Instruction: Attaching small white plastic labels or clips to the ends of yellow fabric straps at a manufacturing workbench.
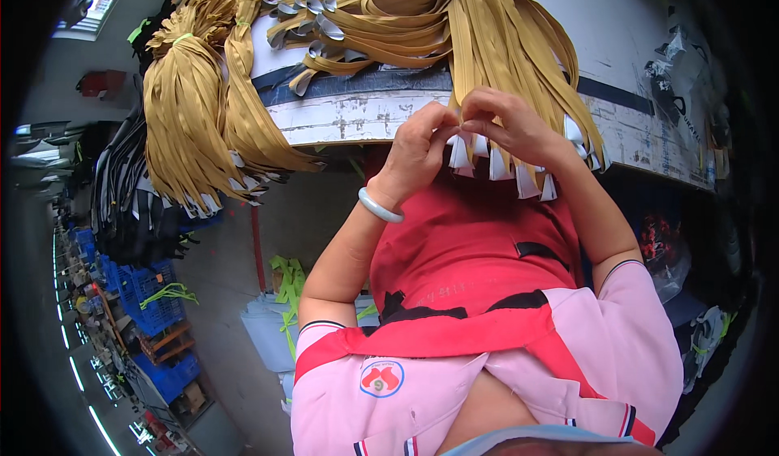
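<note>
A thick bundle of long tan fabric strips [507,42] lies over the near edge of the table, and its white-tipped ends hang down toward me. My left hand [415,146] and my right hand [519,127] meet at this edge, fingertips pinched together on the end of one tan strip. White end pieces [461,152] dangle just below my fingers. My fingers cover the exact spot they grip. A pale bangle [380,205] circles my left wrist. Folded loops of more tan strips [365,18] with grey-white ends rest to the left of the bundle.
Two tied bunches of tan strips [185,107] hang over the table's left corner, with black strips [122,184] beneath. The white table [357,119] has a dark band along its worn edge. Clear plastic wrapping [682,83] lies far right. Blue crates [150,294] stand on the left.
</note>
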{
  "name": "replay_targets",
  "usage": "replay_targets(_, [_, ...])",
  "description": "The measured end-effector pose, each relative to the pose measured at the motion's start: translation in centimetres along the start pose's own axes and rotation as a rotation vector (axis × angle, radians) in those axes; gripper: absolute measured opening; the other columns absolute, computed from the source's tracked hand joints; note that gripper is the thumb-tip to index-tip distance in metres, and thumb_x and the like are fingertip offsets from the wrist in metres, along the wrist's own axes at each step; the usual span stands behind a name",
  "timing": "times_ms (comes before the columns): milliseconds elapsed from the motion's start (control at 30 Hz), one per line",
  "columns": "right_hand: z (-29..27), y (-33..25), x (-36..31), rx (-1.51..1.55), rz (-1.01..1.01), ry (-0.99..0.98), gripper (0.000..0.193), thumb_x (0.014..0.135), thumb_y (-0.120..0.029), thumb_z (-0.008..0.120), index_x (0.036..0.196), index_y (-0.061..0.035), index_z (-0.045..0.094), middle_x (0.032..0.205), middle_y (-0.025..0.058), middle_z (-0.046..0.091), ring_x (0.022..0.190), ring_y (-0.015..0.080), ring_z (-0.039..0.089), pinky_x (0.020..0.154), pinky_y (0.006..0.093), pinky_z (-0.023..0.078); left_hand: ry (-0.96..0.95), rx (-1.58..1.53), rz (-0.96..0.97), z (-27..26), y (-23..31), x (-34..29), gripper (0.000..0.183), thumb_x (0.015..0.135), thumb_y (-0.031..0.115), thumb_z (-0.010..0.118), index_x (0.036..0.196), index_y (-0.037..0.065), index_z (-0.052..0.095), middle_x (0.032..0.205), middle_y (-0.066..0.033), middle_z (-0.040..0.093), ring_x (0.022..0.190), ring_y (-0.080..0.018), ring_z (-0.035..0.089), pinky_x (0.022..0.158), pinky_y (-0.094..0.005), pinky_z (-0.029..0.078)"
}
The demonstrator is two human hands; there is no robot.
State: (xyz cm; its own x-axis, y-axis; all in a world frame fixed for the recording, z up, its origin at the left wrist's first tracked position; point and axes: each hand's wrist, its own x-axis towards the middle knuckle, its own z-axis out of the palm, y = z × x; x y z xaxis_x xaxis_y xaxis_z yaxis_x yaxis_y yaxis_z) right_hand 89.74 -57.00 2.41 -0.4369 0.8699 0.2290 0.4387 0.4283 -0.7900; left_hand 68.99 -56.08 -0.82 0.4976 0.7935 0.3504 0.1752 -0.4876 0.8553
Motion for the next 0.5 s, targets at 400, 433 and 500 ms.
replay_targets(400, [-0.3,0.6,1.2,0.68,0.282,-0.154,0.011,0.086,-0.009,0.073,0.089,-0.0024,0.065,0.089,0.0017,0.06,0.082,0.0094,0.06,0.07,0.024,0.049,-0.184,-0.765,-0.38,-2.2,-0.3,1.5,0.011,0.087,0.003,0.069,0.098,0.004,0.066,0.091,0.0001,0.064,0.087,-0.0083,0.06,0.076,-0.0257,0.051])
replay_targets(433, [-0.4,0.5,1.4,0.729,0.34,-0.132,0.011,0.087,-0.01,0.073,0.089,-0.0026,0.065,0.089,0.0017,0.062,0.081,0.0088,0.061,0.07,0.0242,0.049,-0.179,-0.762,-0.378,-2.4,-0.7,1.6,0.011,0.087,0.003,0.069,0.098,0.004,0.066,0.091,0.0001,0.064,0.087,-0.0083,0.06,0.076,-0.0257,0.051])
replay_targets(500, [-0.2,0.4,1.9,0.751,0.327,-0.13,0.012,0.086,-0.01,0.074,0.091,-0.0029,0.066,0.086,0.0018,0.065,0.076,0.0076,0.06,0.069,0.0248,0.05,-0.201,-0.647,-0.228,-2.8,-1.4,2.0,0.013,0.085,0.0,0.071,0.096,0.003,0.066,0.092,-0.0007,0.065,0.09,-0.0084,0.061,0.078,-0.0258,0.051])
